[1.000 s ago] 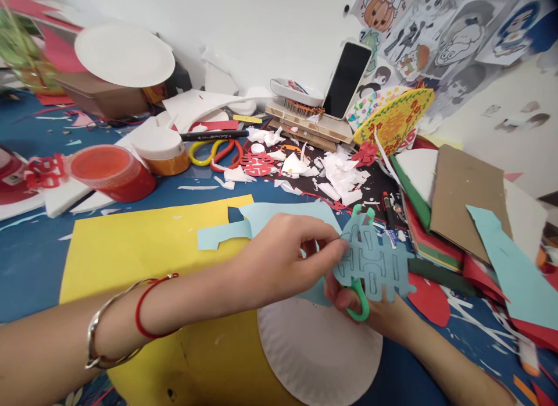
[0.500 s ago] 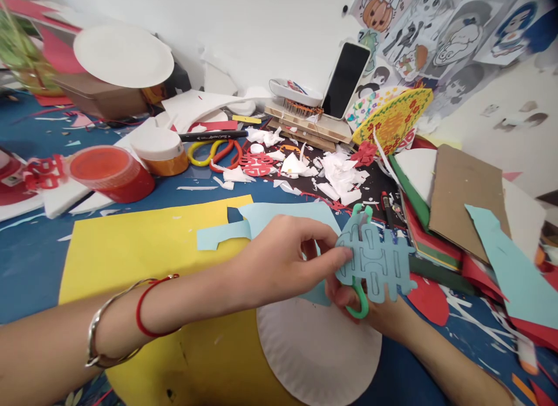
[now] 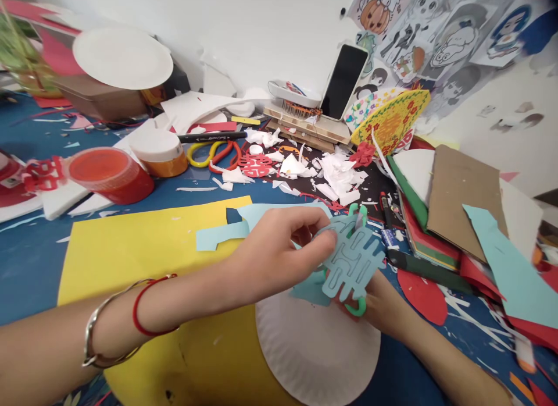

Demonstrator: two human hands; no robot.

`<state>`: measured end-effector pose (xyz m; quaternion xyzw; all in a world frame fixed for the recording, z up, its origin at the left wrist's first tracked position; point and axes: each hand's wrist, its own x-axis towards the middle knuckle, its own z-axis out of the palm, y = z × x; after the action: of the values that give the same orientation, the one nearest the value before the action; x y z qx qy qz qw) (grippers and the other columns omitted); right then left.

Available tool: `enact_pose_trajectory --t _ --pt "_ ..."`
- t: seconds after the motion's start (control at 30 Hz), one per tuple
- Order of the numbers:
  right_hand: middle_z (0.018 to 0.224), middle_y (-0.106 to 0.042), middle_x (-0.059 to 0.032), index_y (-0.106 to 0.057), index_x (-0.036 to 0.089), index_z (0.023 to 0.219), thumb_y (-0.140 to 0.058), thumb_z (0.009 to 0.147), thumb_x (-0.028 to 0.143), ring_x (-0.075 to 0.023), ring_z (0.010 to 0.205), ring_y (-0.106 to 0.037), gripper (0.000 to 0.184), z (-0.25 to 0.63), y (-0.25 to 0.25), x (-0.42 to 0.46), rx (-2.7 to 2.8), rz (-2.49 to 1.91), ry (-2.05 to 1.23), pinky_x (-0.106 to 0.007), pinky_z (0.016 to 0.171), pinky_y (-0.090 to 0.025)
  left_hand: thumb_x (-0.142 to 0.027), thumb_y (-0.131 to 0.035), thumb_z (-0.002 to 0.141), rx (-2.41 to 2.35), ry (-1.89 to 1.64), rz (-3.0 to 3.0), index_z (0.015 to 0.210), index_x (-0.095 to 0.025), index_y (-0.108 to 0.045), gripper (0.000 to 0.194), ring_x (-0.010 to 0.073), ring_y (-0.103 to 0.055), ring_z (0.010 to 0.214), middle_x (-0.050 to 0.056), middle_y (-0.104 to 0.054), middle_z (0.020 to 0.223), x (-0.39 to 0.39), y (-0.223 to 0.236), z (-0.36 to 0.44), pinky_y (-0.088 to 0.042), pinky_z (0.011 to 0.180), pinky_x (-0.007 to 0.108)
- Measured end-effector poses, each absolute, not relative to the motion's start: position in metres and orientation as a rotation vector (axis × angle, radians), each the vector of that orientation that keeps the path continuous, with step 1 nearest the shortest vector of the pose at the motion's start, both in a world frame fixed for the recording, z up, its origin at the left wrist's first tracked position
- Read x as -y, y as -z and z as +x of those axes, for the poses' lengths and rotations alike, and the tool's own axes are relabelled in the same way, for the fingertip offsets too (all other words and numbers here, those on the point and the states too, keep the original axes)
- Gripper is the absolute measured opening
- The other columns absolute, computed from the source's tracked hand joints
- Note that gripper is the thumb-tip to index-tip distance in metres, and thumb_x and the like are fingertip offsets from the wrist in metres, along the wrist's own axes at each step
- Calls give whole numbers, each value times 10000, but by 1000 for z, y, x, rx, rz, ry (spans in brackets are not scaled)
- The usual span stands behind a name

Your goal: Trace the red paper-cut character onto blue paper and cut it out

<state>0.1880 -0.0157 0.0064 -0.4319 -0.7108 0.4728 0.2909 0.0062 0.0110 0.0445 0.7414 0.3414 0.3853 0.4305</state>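
Between the thumb and fingers of my left hand (image 3: 290, 249) is a light blue paper cut-out (image 3: 354, 260) with slots and drawn outlines. It is tilted and covers much of my right hand (image 3: 381, 304), whose fingers are closed around green scissors (image 3: 360, 307). A green loop shows below the cut-out and green tips stick out above it; the middle of the scissors is hidden. Under both hands lies an upturned white paper plate (image 3: 322, 353). Light blue paper scraps (image 3: 222, 236) rest on a yellow sheet (image 3: 131, 243) beside my left forearm.
Paint jars (image 3: 111, 176), yellow-and-red-handled scissors (image 3: 224, 156), a red paper cut-out (image 3: 256, 164) and crumpled white scraps (image 3: 340, 173) lie farther back. A phone (image 3: 344, 83) leans upright behind them. On the right are cardboard (image 3: 468, 196), coloured paper and a red paper piece (image 3: 422, 295).
My left hand has shifted slightly left, and the blue cut-out has turned and tilted downward with it. More of the right wrist shows behind it. The scissors remain in my right hand.
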Motion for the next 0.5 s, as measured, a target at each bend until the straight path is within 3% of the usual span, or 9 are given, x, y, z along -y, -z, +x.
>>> enact_pose_trajectory --t 0.13,0.5 --pt "533 -477 20 -515 184 562 -597 763 377 -97 481 -391 291 188 -6 16 1894 -1126 -1246 -212 444 -355 -147 -458 812 -877 -924 1909 602 -149 -489 212 62 -439 548 -50 -474 578 -13 -43 7 -360 500 170" --pt "629 -552 20 -576 191 647 -586 748 163 -119 621 -524 105 184 -6 16 1811 -1023 -1325 -212 584 -448 -178 -461 815 -897 -854 1922 592 -148 -497 228 60 -420 528 -55 -459 552 -13 -42 7 -331 479 183"
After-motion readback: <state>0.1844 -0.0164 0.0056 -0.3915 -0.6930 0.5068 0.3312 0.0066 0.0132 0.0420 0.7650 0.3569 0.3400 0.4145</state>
